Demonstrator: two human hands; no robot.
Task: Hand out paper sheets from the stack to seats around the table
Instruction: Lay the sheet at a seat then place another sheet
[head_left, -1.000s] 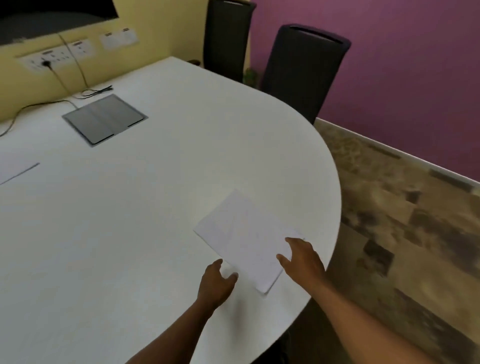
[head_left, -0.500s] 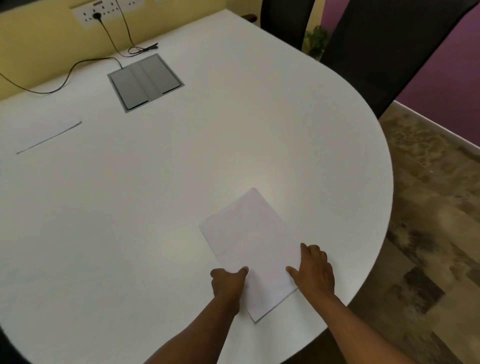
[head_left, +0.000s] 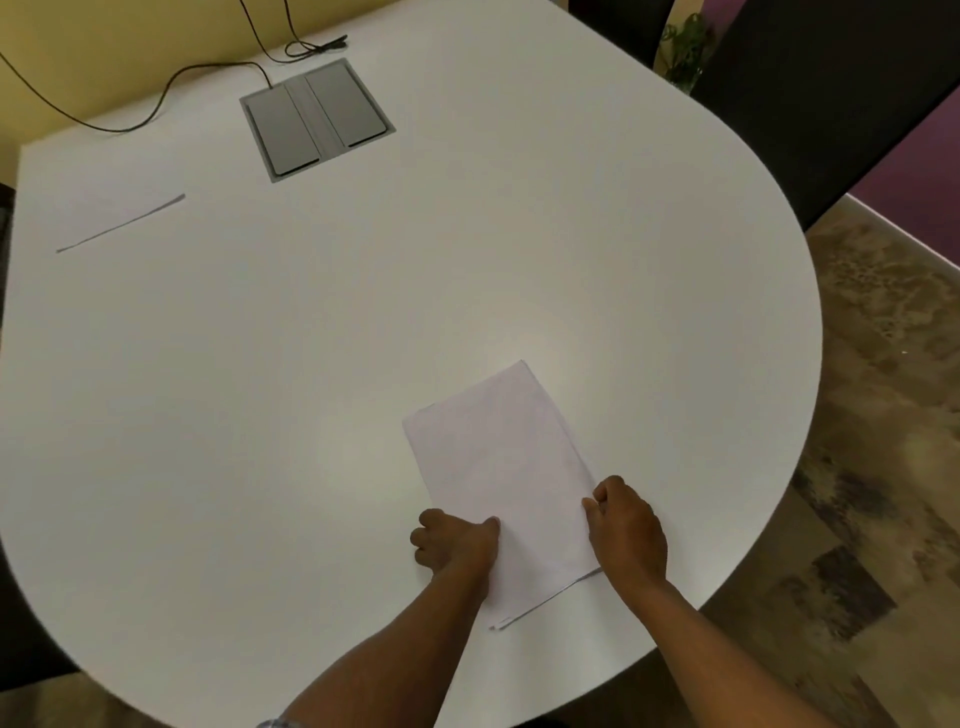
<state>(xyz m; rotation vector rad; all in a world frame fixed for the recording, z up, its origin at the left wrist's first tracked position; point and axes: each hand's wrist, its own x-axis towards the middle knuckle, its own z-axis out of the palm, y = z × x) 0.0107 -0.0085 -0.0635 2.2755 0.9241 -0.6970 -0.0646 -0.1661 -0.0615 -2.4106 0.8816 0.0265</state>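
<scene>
White paper stack (head_left: 506, 483) gripped at near edges: left hand (head_left: 457, 545) and right hand (head_left: 628, 530), fingers curled, pinching sides. Top sheet to be separated next.

A white round-ended table (head_left: 363, 322) is filling the room, its grey cable hatch (head_left: 317, 118) lying far ahead of the hands. Dark chairs (head_left: 810, 98) are standing beyond the hands' right, against yellow (head_left: 104, 47) and purple walls (head_left: 914, 171), over mottled brown flooring (head_left: 883, 415).

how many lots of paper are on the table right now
2: the stack near the table's front edge, between the left hand and right hand, and a paper sheet at the far left. Sheets within the stack can't be counted.
</scene>
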